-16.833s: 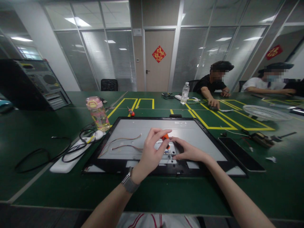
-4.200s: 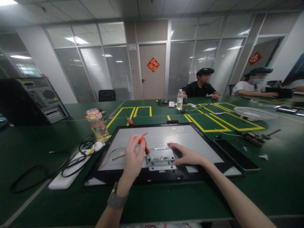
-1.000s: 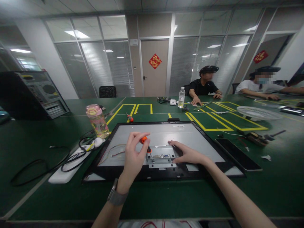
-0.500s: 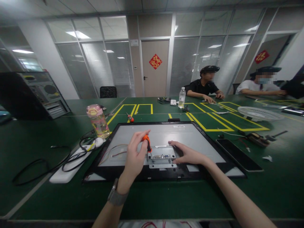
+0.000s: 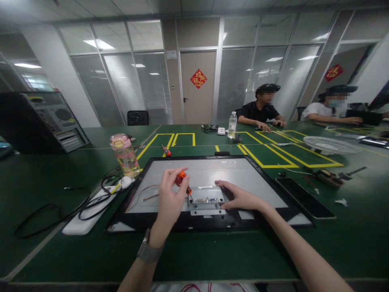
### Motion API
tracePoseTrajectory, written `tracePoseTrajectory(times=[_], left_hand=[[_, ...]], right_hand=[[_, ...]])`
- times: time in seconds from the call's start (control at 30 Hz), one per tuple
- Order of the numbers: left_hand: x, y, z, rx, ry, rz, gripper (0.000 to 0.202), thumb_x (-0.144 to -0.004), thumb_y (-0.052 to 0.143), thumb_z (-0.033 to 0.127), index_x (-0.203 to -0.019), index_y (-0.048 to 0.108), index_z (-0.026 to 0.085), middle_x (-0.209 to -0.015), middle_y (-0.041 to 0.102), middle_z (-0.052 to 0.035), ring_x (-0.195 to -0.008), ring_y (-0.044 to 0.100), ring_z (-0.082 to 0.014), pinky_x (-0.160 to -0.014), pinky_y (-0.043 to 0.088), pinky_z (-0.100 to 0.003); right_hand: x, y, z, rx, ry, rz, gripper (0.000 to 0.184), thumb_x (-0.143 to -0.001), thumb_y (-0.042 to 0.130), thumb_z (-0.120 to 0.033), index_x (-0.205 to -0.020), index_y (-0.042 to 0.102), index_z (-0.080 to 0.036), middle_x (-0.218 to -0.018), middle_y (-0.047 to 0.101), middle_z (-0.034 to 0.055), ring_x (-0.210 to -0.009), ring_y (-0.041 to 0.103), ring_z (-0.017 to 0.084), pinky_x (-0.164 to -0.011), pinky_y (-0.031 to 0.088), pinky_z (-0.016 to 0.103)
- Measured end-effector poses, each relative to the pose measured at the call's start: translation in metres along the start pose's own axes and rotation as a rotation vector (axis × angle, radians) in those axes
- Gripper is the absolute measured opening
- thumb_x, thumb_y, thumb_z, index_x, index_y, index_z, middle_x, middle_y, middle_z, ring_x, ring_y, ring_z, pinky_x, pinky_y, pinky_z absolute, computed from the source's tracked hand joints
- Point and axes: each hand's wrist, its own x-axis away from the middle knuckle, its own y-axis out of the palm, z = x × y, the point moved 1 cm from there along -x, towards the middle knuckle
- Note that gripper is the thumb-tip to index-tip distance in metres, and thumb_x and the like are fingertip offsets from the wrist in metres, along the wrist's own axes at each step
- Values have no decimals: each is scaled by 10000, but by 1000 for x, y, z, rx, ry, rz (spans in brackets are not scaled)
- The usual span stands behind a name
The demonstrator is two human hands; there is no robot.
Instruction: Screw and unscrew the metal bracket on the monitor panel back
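Door sign: gold Chinese characters, too small to read.
Glass sign, far right: 福.
Sticker on screen panel: print unreadable.

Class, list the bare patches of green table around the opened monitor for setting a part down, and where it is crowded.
Free: the green table strip between the black-framed monitor panel and the near edge; the stretch between the black computer case and black cables. Crowded: beside the pink bottle and white power strip.

Two screwdrivers, two bottles, one monitor
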Motion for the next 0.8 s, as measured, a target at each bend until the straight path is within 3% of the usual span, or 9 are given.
tracePoseTrajectory(times=[0.13, 0.43, 0.67, 0.8], left_hand=[[1, 0, 0, 18, 27, -2, 210, -894, 579, 226, -1080, 677, 220, -982, 559, -40, -855, 588, -149, -755, 494, -269], [3, 1, 0, 66, 102, 18, 108, -835, 685, 244, -941, 698, 223, -865, 521, -10, -794, 564, -148, -757, 485, -284], [4, 4, -2, 148, 18, -64, 293, -908, 551, 205, -1196, 608, 209, -1037, 612, -57, -935, 614, -167, -858, 507, -309], [4, 3, -2, 169, 40, -89, 229, -919, 514, 203, -1088, 667, 192, -1024, 637, -72, -968, 622, -189, -870, 502, -326]], right_hand=[[0, 0, 0, 7, 0, -3, 849, -706, 783, -476, -1430, 419, -225, -1553, 356, 120, -1424, 332, 320, -1202, 231, 498], [0, 0, -1, -3, 1, -3, 832, -706, 777, -442, -1419, 421, -201, -1554, 349, 130, -1428, 322, 317, -1202, 232, 484], [1, -1, -4, 15, 20, -7, 844, -711, 776, -433, -1428, 409, -183, -1556, 341, 141, -1427, 325, 312, -1205, 232, 470], [0, 0, -1, 18, 13, -4, 848, -706, 780, -440, -1427, 410, -187, -1554, 345, 139, -1428, 325, 308, -1206, 229, 477]])
